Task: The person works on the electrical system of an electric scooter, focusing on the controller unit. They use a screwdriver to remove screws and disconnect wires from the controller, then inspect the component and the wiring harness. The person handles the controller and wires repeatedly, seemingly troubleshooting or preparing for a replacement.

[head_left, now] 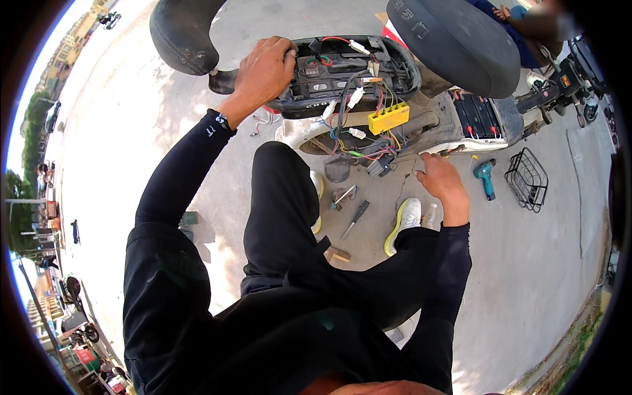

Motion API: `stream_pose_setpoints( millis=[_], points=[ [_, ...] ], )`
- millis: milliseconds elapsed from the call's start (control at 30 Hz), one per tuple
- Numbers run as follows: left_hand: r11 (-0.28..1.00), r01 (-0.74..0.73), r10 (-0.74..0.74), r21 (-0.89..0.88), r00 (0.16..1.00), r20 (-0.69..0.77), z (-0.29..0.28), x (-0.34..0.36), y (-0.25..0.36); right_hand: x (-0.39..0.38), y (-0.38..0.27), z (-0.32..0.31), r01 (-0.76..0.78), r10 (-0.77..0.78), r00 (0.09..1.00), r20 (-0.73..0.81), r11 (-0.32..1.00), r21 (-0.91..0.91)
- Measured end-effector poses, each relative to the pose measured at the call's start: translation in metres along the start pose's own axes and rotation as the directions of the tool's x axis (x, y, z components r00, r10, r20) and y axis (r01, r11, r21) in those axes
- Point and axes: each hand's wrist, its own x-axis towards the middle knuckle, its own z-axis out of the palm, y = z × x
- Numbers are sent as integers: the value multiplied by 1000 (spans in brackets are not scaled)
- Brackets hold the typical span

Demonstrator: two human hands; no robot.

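An electric scooter stands in front of me with its black seat (454, 43) raised. My left hand (266, 74) is closed over the left end of the black under-seat tray (322, 85), below a padded backrest (184, 39). Loose coloured wires and white connectors (356, 98) spill over the tray's near side. Among them hangs a yellow block (388, 118), with a finned grey part (380, 166) lower down. My right hand (444, 179) hovers by the scooter's near lower side, thumb and forefinger apart, with nothing visible between them. Its other fingers are partly hidden.
Near my shoes lie a screwdriver (356, 218) and a wood block (338, 255). A teal power drill (485, 179) and black wire basket (528, 179) are on the ground at right. Black batteries (475, 117) sit in the footboard. Another person (533, 29) is beyond the seat.
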Motion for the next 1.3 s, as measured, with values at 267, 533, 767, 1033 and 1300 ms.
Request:
stream_pose_setpoints(
  millis=[267, 533, 767, 1033, 1300],
  points=[
    [1000, 1, -1, -23, 1000, -9, -1, -4, 1, 0, -8, 2, 10, -10, 1000, 12, 1000, -15],
    [998, -31, 32, -57, 999, 12, -1, -4, 0, 1, -3, 3, -1, 2, 1000, 26, 1000, -7],
    [999, -24, 24, -35, 1000, 6, 1, -5, -2, -2, -6, -3, -2, 2, 1000, 29, 1000, -8],
    [999, -28, 27, -40, 999, -18, 1, -7, -8, 0, -6, 6, 54, -54, 998, -18, 998, -14],
    [998, -39, 39, -46, 999, -1, -5, -5, -5, 32, 17, 13, -14, 5, 996, 84, 994, 109]
  ],
)
